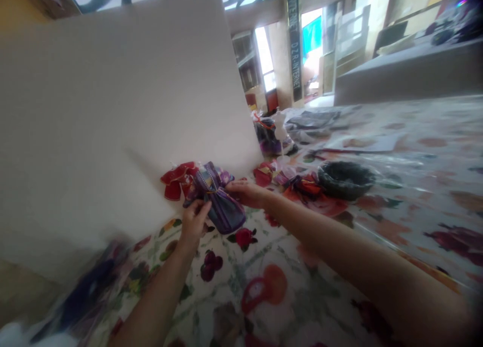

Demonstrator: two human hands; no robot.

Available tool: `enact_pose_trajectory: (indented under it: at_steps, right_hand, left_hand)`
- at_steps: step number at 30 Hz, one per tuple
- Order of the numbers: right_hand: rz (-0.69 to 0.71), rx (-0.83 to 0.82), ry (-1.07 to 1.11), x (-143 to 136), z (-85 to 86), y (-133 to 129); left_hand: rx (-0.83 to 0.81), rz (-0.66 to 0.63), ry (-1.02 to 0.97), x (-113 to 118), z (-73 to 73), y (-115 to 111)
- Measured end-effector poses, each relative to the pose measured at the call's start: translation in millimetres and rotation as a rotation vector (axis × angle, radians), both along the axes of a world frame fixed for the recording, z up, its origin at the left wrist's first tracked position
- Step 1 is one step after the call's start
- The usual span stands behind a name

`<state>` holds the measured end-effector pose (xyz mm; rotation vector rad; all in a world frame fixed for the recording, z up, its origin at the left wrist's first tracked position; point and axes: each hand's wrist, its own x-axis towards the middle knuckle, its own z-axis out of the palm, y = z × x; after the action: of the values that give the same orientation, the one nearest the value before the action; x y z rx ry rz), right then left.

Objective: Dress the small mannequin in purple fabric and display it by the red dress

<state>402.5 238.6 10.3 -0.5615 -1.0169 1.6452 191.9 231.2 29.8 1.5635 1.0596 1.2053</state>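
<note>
A small purple doll dress (226, 213) with patterned sleeves and a gathered waist is held between my two hands, tilted above the flowered tablecloth. My left hand (194, 218) is closed on its left side near the waist, thumb on the front. My right hand (247, 192) grips its right side by the sleeve, with the fingertips partly behind the cloth. Just behind and left of it, a small red doll garment (179, 178) rests near the white board.
A large white board (124, 100) stands upright behind. Right of my hands are a white miniature mannequin (279, 125), red and orange fabric pieces (302, 186) and a dark round bowl-like thing (345, 178). A plastic-wrapped bundle (267, 135) is beside the mannequin. Dark blue material (88, 281) lies at left.
</note>
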Motion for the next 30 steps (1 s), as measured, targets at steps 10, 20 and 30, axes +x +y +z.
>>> enact_pose_trajectory:
  at_steps: [10,20,30]
  right_hand:
    - [0.084,0.081,-0.092,8.8,-12.6,-11.4]
    - [0.105,0.076,-0.072,12.4,-18.7,-16.6]
    - [0.154,-0.021,-0.101,20.6,-5.5,-35.9]
  left_hand:
    - [-0.083,-0.007,-0.018,0.6,-0.3,-2.8]
    - [-0.058,0.001,-0.034,1.0,-1.8,-0.4]
    - [-0.039,0.0,-0.035,1.7,-1.7,-1.0]
